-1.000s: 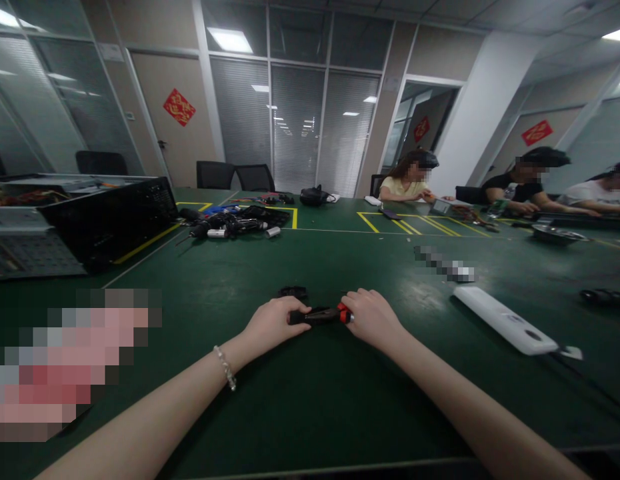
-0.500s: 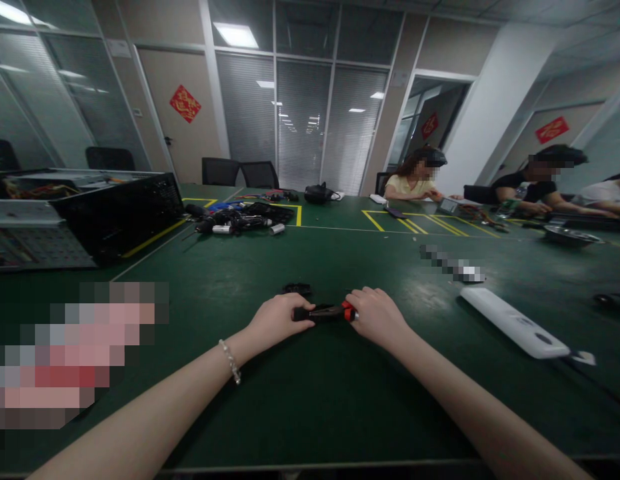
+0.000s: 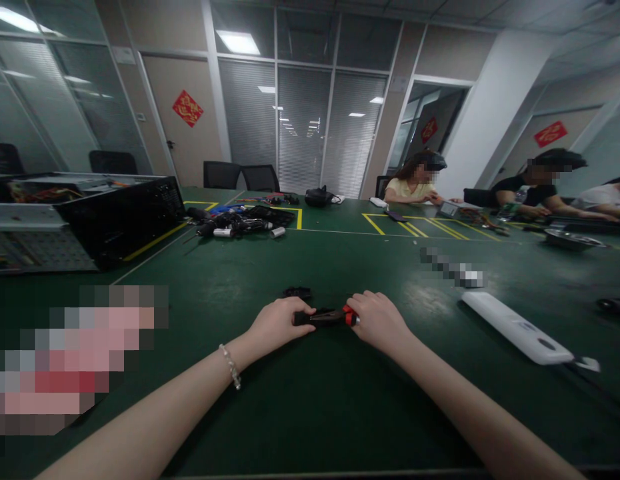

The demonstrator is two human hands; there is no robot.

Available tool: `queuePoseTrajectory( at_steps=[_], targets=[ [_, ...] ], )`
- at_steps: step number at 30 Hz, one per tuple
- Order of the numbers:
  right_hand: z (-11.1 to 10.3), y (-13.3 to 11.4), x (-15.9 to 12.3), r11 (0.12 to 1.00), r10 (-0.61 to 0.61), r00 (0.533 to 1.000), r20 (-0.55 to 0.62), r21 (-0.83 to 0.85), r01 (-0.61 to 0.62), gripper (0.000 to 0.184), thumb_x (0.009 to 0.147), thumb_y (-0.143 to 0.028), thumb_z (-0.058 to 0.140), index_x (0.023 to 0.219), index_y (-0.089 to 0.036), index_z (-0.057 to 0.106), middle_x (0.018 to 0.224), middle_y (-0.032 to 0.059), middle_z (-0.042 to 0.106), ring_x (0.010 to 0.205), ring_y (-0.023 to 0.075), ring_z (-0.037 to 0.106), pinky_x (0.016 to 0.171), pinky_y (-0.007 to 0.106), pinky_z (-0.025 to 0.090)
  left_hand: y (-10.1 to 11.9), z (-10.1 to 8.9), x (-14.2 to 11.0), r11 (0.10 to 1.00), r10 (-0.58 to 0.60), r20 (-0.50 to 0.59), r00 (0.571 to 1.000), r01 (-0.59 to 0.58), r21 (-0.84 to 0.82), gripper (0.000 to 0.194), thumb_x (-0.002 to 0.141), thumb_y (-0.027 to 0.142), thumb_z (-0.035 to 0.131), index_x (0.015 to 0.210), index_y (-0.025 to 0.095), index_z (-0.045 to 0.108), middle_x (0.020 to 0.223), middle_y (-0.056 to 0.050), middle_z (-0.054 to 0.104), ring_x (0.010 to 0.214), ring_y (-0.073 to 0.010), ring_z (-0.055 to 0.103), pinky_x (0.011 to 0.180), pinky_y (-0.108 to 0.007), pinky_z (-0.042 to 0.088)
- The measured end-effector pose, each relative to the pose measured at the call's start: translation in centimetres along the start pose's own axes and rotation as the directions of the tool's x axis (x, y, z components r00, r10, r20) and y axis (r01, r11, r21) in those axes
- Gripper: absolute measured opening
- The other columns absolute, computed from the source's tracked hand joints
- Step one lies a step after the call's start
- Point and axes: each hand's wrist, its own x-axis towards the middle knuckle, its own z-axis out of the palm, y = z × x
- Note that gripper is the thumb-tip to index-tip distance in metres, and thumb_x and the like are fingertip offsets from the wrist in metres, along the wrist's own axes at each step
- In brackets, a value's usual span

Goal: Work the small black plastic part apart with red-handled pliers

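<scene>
Where the two hands nearly meet, low over the green surface (image 3: pixel 290 413), a dark tool with red grips (image 3: pixel 330 316) lies between them. The left fingers (image 3: pixel 304 319) pinch its black end, the right fingers (image 3: pixel 354 312) curl round its red grips, and a small black part (image 3: pixel 297 292) sits just beyond.

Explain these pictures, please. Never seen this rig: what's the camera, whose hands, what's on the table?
There's no robot: a person works bare-handed, and one head-worn camera looks forward and down. The left hand pinches a black piece; the right hand grips the red end of a dark tool that meets it. On the green table, a small black item sits just beyond. Farther off are an open computer case, a pile of cables and parts and, to the right, a long white block. Pixelated patches can't be read.
</scene>
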Motion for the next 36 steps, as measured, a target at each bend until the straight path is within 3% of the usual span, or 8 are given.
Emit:
queuePoseTrajectory(
  at_steps=[9,36],
  targets=[
    [0.16,-0.02,0.05,1.000,-0.005,1.000,-0.012,-0.005,0.005,0.022,0.069,-0.024,0.048,0.088,-0.019,0.059,0.088,0.0050,0.061,0.078,0.0177,0.050,0.067,0.029,0.033,-0.29,0.22,0.07,1.000,0.019,-0.013,1.000,-0.019,-0.007,0.033,0.071,0.040,0.058,0.102,0.028,0.057,0.101,0.002,0.060,0.077,-0.0163,0.055,0.064,-0.026,0.041],
    [0.18,-0.02,0.05,1.000,-0.008,1.000,-0.014,-0.003,0.008,0.021,0.069,-0.022,0.047,0.087,-0.018,0.059,0.087,0.0053,0.060,0.079,0.0178,0.050,0.068,0.029,0.034,0.08,0.01,0.03,1.000,0.007,-0.007,1.000,-0.007,-0.001,0.033,0.071,0.040,0.057,0.101,0.028,0.057,0.101,0.002,0.059,0.080,-0.0171,0.054,0.065,-0.026,0.041]
  ],
)
